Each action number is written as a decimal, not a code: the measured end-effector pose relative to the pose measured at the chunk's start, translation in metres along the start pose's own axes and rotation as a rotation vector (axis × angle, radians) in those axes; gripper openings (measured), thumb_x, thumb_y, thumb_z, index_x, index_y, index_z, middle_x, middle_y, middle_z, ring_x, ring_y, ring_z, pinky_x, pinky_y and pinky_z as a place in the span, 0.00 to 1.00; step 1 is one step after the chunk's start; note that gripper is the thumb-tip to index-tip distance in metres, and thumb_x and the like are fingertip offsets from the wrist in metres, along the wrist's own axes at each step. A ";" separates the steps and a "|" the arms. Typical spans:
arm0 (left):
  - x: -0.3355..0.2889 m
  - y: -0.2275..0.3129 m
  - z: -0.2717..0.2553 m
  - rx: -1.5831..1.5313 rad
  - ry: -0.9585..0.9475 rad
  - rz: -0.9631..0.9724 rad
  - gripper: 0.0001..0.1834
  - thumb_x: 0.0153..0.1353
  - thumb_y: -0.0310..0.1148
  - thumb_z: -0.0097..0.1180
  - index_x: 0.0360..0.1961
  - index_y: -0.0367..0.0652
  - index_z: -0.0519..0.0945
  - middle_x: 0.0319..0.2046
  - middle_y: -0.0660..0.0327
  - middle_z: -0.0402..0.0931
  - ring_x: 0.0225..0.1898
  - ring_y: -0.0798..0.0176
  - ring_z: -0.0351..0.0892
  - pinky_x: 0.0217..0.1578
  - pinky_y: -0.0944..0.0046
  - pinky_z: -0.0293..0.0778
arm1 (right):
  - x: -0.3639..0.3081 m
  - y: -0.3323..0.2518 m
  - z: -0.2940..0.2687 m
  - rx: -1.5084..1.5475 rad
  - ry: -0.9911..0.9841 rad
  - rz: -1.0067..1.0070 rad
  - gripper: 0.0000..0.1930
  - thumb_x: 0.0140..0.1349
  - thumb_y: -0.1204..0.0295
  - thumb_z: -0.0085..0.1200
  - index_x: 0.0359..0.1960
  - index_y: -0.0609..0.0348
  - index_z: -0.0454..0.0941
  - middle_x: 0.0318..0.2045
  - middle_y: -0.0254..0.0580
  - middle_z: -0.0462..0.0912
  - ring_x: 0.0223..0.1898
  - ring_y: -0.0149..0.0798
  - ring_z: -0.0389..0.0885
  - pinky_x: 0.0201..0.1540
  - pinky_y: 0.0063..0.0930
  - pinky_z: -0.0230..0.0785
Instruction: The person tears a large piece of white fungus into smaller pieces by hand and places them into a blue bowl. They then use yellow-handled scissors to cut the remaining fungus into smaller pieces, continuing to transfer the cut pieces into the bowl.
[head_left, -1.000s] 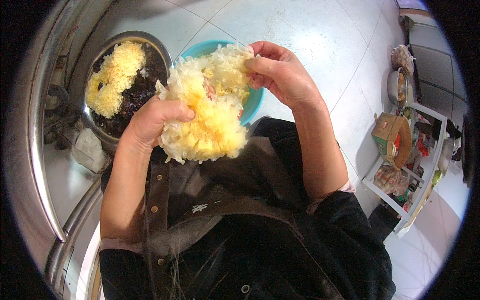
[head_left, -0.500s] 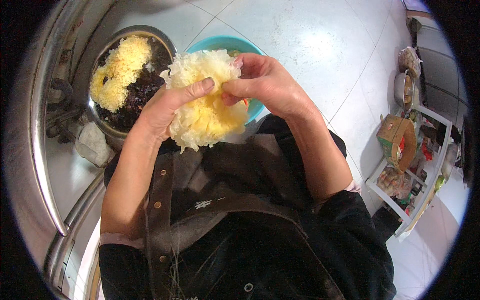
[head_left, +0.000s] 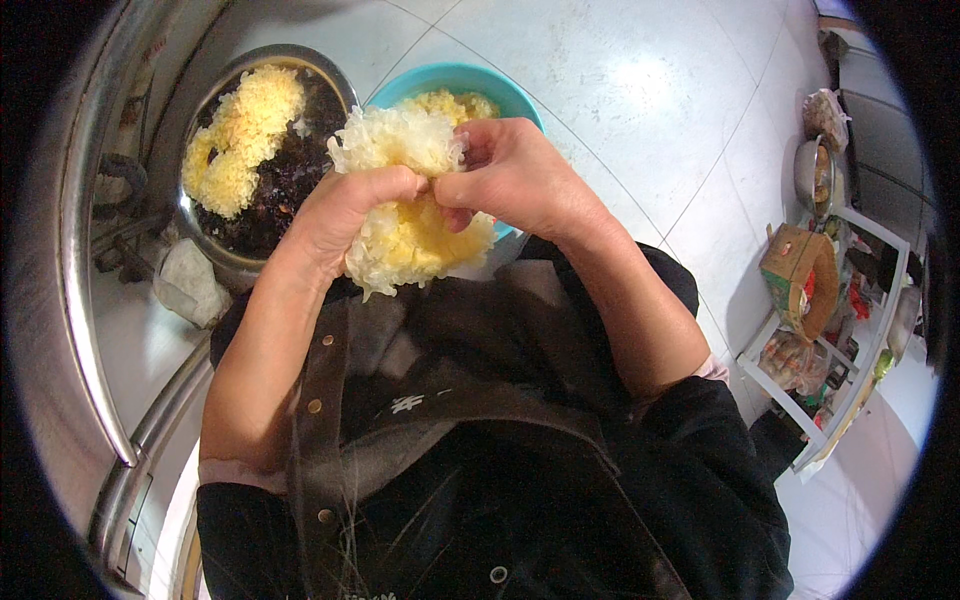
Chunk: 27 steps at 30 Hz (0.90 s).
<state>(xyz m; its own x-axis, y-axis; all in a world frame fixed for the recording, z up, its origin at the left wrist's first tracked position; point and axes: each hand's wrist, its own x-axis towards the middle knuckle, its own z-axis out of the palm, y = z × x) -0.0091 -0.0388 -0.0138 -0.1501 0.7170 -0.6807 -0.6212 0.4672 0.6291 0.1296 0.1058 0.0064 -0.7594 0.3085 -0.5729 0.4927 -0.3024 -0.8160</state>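
A frilly pale yellow-and-white snow fungus (head_left: 410, 245) is held up between both hands, over the near side of a turquoise basin (head_left: 519, 94). My left hand (head_left: 352, 212) grips it from the left, thumb pressed on its middle. My right hand (head_left: 515, 180) pinches it at the centre, fingertips meeting my left thumb. The fungus is folded there, with ruffled lobes above and below. More yellow fungus (head_left: 455, 104) lies in the basin, partly hidden behind my hands.
At the left stands a metal bowl (head_left: 342, 84) with dark wet pieces (head_left: 265, 190) and a yellow fungus clump (head_left: 245, 135). A whitish lump (head_left: 190, 284) sits beside it. Right: a white rack (head_left: 775, 385), a cardboard box (head_left: 788, 270) and a metal pan (head_left: 806, 180) on the tiled floor.
The snow fungus, spread wide before, is now folded in at its middle. My two thumbs have come together, and more fungus in the basin shows behind it.
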 end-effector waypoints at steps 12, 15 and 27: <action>-0.005 0.005 0.006 0.034 0.011 0.004 0.20 0.54 0.35 0.60 0.48 0.38 0.80 0.41 0.58 0.81 0.41 0.62 0.82 0.45 0.63 0.78 | 0.003 0.004 -0.005 0.016 -0.105 -0.037 0.11 0.55 0.74 0.63 0.34 0.73 0.81 0.25 0.47 0.85 0.26 0.35 0.87 0.30 0.27 0.81; -0.002 0.002 0.004 0.020 0.017 0.005 0.21 0.54 0.35 0.61 0.48 0.37 0.80 0.41 0.58 0.81 0.41 0.62 0.82 0.45 0.63 0.78 | -0.001 -0.006 -0.009 -0.066 -0.062 -0.001 0.10 0.56 0.76 0.61 0.35 0.74 0.80 0.25 0.48 0.85 0.26 0.36 0.88 0.30 0.27 0.81; -0.005 0.011 0.006 -0.063 0.034 -0.054 0.26 0.54 0.33 0.62 0.53 0.32 0.77 0.45 0.52 0.82 0.45 0.56 0.84 0.48 0.58 0.81 | 0.011 0.001 -0.047 -0.412 0.114 0.098 0.18 0.57 0.71 0.61 0.46 0.71 0.79 0.31 0.52 0.86 0.29 0.39 0.88 0.35 0.29 0.83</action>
<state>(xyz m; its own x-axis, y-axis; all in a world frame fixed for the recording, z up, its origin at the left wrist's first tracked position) -0.0107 -0.0344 -0.0017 -0.1409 0.6732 -0.7259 -0.6761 0.4702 0.5673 0.1420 0.1512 -0.0046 -0.6602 0.4007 -0.6352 0.7060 0.0426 -0.7069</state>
